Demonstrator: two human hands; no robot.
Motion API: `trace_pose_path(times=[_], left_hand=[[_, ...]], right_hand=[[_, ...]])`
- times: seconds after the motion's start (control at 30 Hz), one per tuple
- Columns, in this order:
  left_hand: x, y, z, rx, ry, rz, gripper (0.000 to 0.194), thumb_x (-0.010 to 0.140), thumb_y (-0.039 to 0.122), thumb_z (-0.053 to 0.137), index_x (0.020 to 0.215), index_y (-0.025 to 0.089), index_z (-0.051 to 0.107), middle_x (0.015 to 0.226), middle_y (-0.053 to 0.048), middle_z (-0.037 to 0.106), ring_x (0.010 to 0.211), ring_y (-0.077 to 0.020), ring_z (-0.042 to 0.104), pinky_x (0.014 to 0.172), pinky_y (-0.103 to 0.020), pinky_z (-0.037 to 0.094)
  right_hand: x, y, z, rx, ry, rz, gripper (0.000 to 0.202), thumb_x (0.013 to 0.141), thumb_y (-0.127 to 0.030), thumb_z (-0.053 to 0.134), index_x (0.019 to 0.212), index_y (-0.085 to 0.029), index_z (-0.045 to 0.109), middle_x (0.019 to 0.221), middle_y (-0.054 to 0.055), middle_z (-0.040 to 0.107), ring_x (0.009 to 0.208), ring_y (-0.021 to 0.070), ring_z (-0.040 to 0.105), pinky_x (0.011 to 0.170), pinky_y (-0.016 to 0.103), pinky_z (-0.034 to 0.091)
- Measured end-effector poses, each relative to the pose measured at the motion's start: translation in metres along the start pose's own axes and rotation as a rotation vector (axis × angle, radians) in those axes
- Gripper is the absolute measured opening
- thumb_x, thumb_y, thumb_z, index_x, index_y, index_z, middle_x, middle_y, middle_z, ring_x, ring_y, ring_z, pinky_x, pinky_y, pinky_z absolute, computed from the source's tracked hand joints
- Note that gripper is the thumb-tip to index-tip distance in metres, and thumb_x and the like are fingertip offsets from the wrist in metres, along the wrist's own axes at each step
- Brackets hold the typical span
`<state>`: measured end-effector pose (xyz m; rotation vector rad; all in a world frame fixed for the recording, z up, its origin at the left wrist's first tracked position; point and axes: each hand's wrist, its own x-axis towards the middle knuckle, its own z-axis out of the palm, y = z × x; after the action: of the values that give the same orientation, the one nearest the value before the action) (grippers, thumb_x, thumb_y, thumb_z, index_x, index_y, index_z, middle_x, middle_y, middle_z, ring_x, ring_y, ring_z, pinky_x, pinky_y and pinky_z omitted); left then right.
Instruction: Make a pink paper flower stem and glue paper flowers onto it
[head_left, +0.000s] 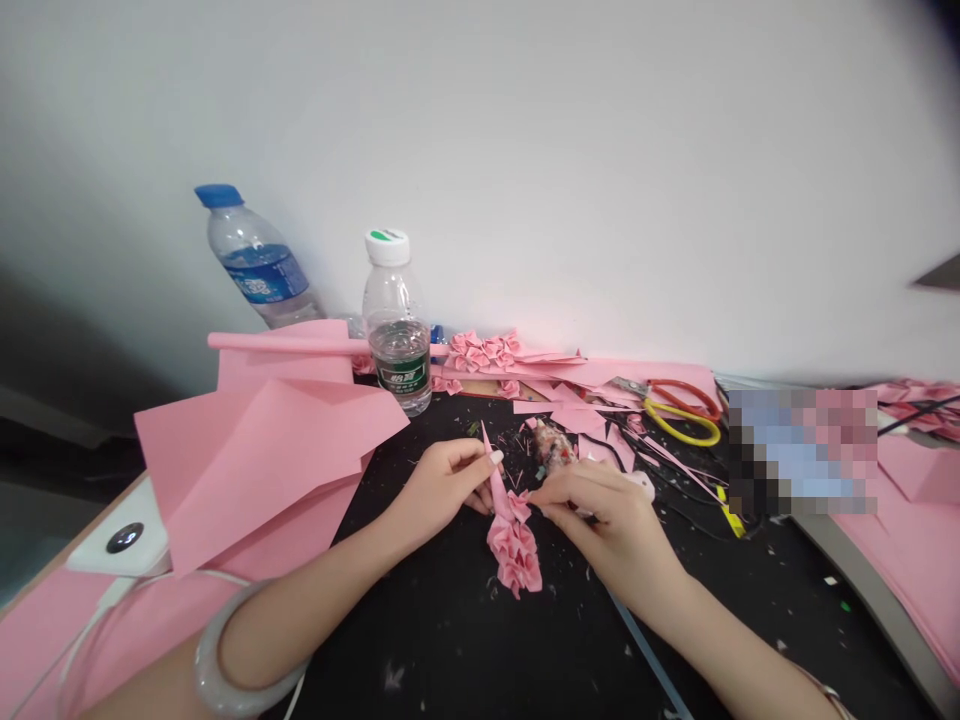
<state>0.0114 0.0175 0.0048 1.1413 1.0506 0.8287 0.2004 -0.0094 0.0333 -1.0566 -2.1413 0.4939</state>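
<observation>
A pale wall (pixel 525 150) closes off the far side of your workplace. Before it lies the black work surface (pixel 442 650), flecked with scraps; its widest room for movement is between your forearms, on the near side of your hands. Large pink sheets (pixel 255 470) bound this area at left, their folded corners reaching toward your left forearm. At right, beyond a grey curved edge (pixel 862 590), more pink paper (pixel 911 530) is spread. A blue-capped bottle (pixel 259 265) appears tilted beside the wall, its base hidden by paper; a white-capped bottle (pixel 397 340) stands upright nearer you, just off the sheets' far corner, and limits reach beyond your left hand. Your right hand (pixel 600 510) pinches the upper petals' right edge between thumb and forefinger. Your left hand (pixel 450 480) grips the narrow, pointed cone between thumb and fingers. Both belong to the pink paper flower piece (pixel 515 550), positioned between your hands, cone pointing away from you, ruffled petals toward you. Red-and-yellow-handled scissors (pixel 682 410) lie beyond your right hand, near the far paper edge. Pink offcuts (pixel 562 405) crowd the space between the scissors and your hands. A small yellow tag (pixel 730 515) lies right of your right hand.
</observation>
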Motion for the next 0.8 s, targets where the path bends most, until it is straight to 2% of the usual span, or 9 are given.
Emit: trace_pose_path(times=[0.8], left_hand=[[0.001,-0.004,0.001,0.047,-0.113,0.124,0.033,0.085,0.039,0.054,0.063,0.015,0.056,0.06,-0.001,0.063,0.056,-0.0138,0.062,0.059,-0.026,0.052]], right_hand=[[-0.013,0.003,0.007,-0.211,-0.064,-0.157,0.017,0.09,-0.014,0.049,0.088,-0.019,0.065,0.083,0.003,0.069,0.072,0.0158,0.057,0.066,0.031,0.036]])
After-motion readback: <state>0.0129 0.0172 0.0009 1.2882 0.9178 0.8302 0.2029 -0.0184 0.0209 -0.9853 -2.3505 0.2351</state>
